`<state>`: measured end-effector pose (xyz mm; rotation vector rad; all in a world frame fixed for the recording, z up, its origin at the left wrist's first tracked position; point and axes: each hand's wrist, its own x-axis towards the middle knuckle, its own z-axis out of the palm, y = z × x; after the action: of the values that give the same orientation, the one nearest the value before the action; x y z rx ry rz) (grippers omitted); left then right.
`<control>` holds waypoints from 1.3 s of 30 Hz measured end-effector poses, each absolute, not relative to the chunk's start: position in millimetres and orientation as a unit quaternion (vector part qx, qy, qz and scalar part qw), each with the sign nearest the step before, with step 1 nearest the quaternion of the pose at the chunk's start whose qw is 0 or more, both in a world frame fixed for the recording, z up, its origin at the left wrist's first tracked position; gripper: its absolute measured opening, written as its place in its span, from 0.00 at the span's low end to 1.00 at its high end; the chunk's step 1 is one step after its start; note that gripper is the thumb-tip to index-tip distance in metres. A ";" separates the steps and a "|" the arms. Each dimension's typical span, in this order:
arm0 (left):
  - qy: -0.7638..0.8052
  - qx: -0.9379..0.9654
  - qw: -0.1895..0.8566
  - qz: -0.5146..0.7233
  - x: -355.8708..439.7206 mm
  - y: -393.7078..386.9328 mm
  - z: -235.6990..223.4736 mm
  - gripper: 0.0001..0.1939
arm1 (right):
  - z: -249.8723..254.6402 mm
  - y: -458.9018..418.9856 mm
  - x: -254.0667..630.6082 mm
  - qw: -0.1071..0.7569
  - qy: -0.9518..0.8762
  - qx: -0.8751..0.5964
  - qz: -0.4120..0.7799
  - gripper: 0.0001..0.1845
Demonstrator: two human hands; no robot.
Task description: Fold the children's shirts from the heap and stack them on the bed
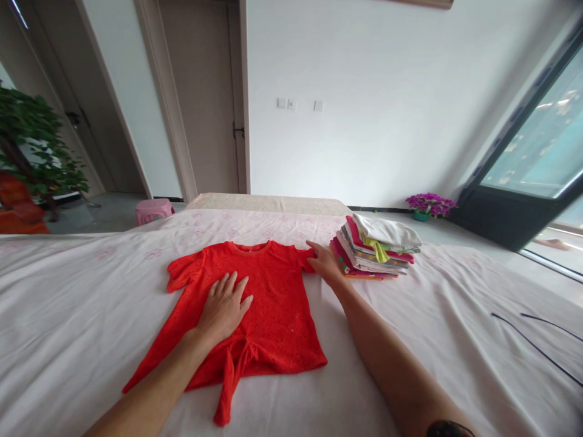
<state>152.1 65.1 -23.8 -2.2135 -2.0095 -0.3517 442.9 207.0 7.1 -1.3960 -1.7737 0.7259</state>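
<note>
A red short-sleeved shirt (273, 303) lies spread out on the white bed sheet, its neckline facing away from me. A knotted tie hangs from its lower hem toward me. My left hand (225, 308) rests flat on the shirt's chest, fingers stretched out. At the right sleeve is my right hand (324, 262), its index finger extended and its thumb apart, touching the sleeve's edge. Just beyond that hand stands a stack of folded clothes (376, 249) in several colours, with a white piece on top.
The sheet (82, 315) is wrinkled and has faint pink flowers. Dark cords (537, 346) lie at the right. Past the bed are a pink stool (155, 210), a pot of purple flowers (430, 205), a leafy plant (39, 142), doors and a white wall.
</note>
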 end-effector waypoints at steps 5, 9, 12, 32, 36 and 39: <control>-0.664 -0.737 0.062 -0.115 150.8 65.9 -24.9 0.29 | 6.6 211.6 457.3 0.329 -0.752 -0.551 0.153 0.45; -0.663 -0.737 0.063 -0.115 150.1 66.5 -25.8 0.29 | 3.2 212.0 463.0 0.293 -0.744 -0.586 0.129 0.46; -0.661 -0.739 0.066 -0.114 150.6 66.1 -25.5 0.29 | 2.5 209.6 461.6 0.296 -0.724 -0.616 0.096 0.45; -0.667 -0.734 0.069 -0.109 155.4 62.7 -21.2 0.28 | 35.1 172.5 423.9 0.229 -0.779 -0.576 -0.093 0.24; -0.669 -0.735 0.048 -0.105 155.5 67.6 -7.3 0.27 | 27.7 160.3 398.6 0.215 -0.869 -0.447 0.003 0.20; -0.667 -0.735 0.018 -0.120 148.7 88.8 12.7 0.21 | 13.5 154.2 385.7 0.176 -0.907 -0.380 0.051 0.22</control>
<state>148.7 88.8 12.7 -2.2816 -2.0723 -0.3721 385.7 154.2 13.5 -1.0769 -2.5681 0.1458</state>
